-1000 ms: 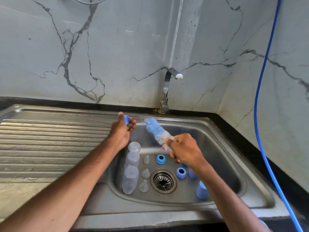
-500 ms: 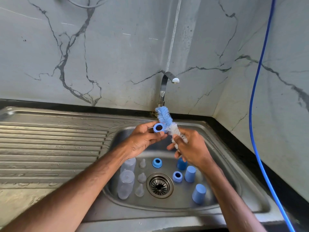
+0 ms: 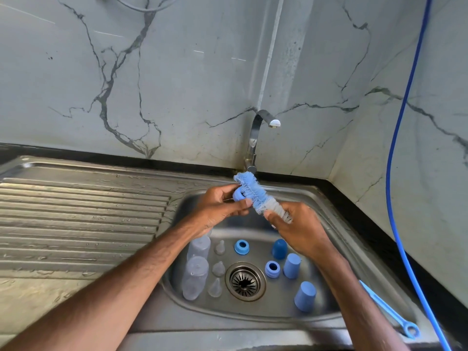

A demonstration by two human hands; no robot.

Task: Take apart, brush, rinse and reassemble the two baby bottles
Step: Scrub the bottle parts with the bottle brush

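Blue ring (image 3: 237, 195) pinched in left grip (image 3: 217, 211), against brush (image 3: 257, 197) clamped in right grip (image 3: 300, 230).

A second ago the left hand (image 3: 217, 209) held the blue ring (image 3: 237, 195) alone at the far left of the basin, well apart from the brush (image 3: 255, 196) gripped in the right hand (image 3: 301, 229). Both hands have since come together over the far edge of the sink (image 3: 291, 188), near the foot of the tap (image 3: 255, 138). The ring faced the camera half a second ago. It now sits against the blue bristles, partly hidden by them. The right hand has risen, uncovering the dark blue cap (image 3: 279, 249).
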